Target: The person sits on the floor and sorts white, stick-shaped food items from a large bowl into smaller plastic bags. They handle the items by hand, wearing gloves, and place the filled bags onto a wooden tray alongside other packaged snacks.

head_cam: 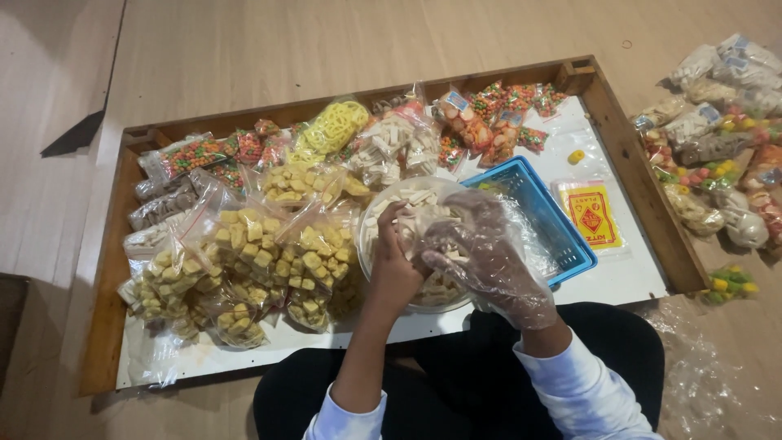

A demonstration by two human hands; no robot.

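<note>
Left hand (397,273) and gloved right hand (481,261), fingers curled, grip pale sticks (423,198) lying jumbled in bowl (368,224).

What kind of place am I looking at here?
Probably a home snack-packing spot on a wooden floor: a shallow wooden tray full of bagged snacks, and a gloved right hand over a bowl.

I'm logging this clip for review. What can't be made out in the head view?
- Right hand: crinkled plastic glove hides its grip.
- Left hand: fingers curl into the bowl, contents unseen.
- Blue basket: inside covered by the gloved hand.
- Snack bags: cut off by the right edge.
</note>
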